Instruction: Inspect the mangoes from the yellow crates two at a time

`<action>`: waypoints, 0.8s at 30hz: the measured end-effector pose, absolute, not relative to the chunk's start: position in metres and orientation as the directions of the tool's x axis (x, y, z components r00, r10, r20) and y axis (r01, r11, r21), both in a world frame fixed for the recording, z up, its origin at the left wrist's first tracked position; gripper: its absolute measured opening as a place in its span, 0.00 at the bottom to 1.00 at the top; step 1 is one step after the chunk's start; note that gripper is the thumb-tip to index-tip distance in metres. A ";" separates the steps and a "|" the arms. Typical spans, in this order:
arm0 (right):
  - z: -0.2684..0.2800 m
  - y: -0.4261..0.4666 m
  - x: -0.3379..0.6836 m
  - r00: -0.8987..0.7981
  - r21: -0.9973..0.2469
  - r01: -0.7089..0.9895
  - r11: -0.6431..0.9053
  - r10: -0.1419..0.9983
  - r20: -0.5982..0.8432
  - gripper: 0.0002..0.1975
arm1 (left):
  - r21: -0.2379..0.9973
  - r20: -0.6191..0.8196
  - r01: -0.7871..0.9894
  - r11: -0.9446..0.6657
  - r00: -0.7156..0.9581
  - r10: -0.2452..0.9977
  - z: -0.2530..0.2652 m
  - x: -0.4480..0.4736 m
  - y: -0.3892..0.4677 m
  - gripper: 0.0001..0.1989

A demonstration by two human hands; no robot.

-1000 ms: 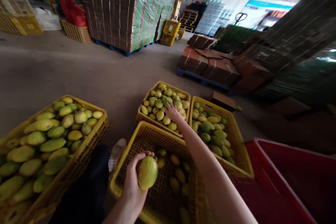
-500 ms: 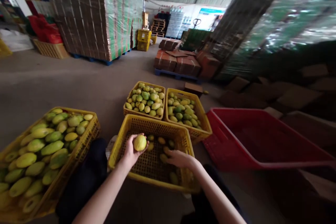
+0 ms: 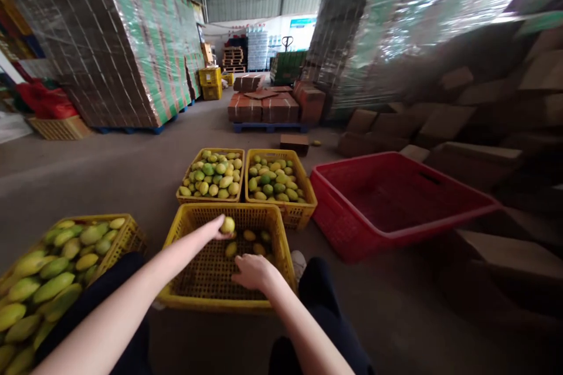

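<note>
My left hand (image 3: 217, 227) is closed round a yellow lemon (image 3: 227, 225) above the middle of a yellow plastic crate (image 3: 229, 304) right in front of me. My right hand (image 3: 255, 272) hovers low over the same crate with its fingers loosely apart, and nothing shows in them. Several loose lemons (image 3: 249, 235) lie on the crate's slatted floor, mostly towards its right side; part of them is hidden behind my right hand.
Behind stand two yellow crates of lemons, one left (image 3: 211, 174) and one right (image 3: 277, 181). Another full crate (image 3: 132, 234) is beside my left leg. To the right are a red tub (image 3: 352, 234) and heaped cardboard boxes (image 3: 422, 123). Wrapped pallet stacks (image 3: 153, 41) rise farther back.
The view has swung to the right. My left hand, still holding the lemon, has reached farther towards the crate's far side. My right hand has drawn back from the loose lemons towards the near side.
</note>
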State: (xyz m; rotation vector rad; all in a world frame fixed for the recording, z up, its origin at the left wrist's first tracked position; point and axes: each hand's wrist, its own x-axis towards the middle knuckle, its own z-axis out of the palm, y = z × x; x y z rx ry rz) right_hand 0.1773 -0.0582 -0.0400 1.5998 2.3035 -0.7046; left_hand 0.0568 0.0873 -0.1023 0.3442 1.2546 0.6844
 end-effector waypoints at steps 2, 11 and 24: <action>-0.036 -0.059 0.187 -0.271 -0.197 0.959 0.203 0.858 -0.436 0.21 | 0.692 -0.684 -0.193 0.696 0.133 0.717 -0.070 0.088 0.136 0.28; -0.033 -0.059 0.207 -0.182 -0.198 0.975 0.104 0.883 -0.433 0.22 | 0.729 -0.623 0.502 0.466 0.205 0.754 -0.099 0.091 0.123 0.22; -0.050 -0.058 0.226 -0.101 -0.202 0.979 0.006 0.879 -0.466 0.21 | 0.220 -0.804 0.966 0.134 0.102 0.586 -0.261 -0.036 0.044 0.19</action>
